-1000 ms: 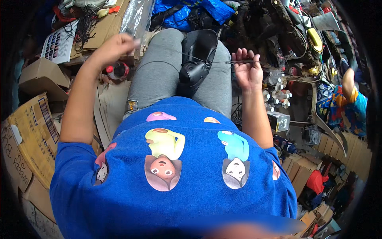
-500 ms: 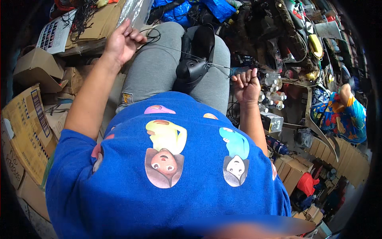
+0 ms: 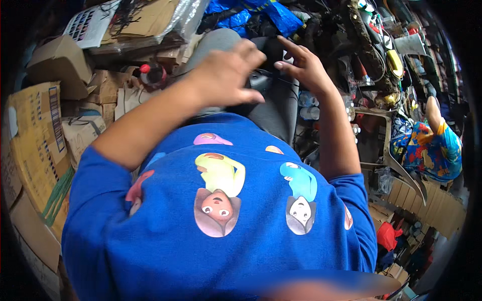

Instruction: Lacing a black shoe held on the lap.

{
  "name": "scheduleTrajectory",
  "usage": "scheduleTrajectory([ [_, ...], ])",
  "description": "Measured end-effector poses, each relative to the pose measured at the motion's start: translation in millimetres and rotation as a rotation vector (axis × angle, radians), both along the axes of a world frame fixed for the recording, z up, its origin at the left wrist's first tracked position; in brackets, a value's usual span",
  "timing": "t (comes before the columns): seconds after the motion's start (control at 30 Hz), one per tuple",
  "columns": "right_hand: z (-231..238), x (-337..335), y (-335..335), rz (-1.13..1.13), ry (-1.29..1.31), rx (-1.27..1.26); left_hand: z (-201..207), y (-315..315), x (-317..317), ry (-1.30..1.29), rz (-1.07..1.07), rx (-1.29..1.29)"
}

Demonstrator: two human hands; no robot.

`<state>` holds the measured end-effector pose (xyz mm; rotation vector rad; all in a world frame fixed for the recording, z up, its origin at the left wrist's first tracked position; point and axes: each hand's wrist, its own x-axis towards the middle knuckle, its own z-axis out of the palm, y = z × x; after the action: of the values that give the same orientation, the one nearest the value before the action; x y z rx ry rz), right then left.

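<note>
A black leather shoe [image 3: 259,79] lies in my lap between my grey-trousered legs, mostly covered by my hands. My left hand [image 3: 223,72] is over its left side, smeared by motion, with thumb and fingers spread apart. To the shoe's right is my right hand [image 3: 306,67], thumb and index finger stretched toward it and apart. I see nothing held in either hand. Whether the fingers touch the shoe cannot be made out, and the dark thread does not show clearly.
At left stand cardboard boxes [image 3: 37,145] and a bottle with a red cap [image 3: 152,75]. Blue plastic sheeting [image 3: 276,15] lies beyond my knees. Clear bottles [image 3: 309,105] and a curved metal stand [image 3: 401,168] are at right. Another person in a colourful shirt [image 3: 432,150] sits at far right.
Both hands have come inward from wide apart to the shoe, and their curled fingers have spread. The thread stretched between them is no longer seen taut. The red-capped bottle has come into sight.
</note>
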<state>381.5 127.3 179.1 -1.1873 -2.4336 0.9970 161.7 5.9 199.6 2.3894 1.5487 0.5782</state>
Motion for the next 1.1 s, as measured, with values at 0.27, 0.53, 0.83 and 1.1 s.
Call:
scheduleTrajectory([
  [0.27, 3.3, -1.5, -10.2, -0.161, -0.279, 0.051, -40.2, -5.2, 32.7, 0.158, -0.122, 0.088],
  [0.53, 8.9, 16.0, -43.7, -0.379, -0.101, 0.078, -47.6, -9.9, 32.7, 0.016, -0.245, 0.260],
  [0.83, -29.0, 22.8, -27.1, -0.328, -0.001, 0.012, -52.8, -5.9, 33.9, 0.028, -0.200, 0.191],
  [1.1, -48.5, -0.7, 1.8, -0.243, 0.033, -0.299, -61.8, -14.9, 32.5, 0.068, -0.018, 0.054],
])
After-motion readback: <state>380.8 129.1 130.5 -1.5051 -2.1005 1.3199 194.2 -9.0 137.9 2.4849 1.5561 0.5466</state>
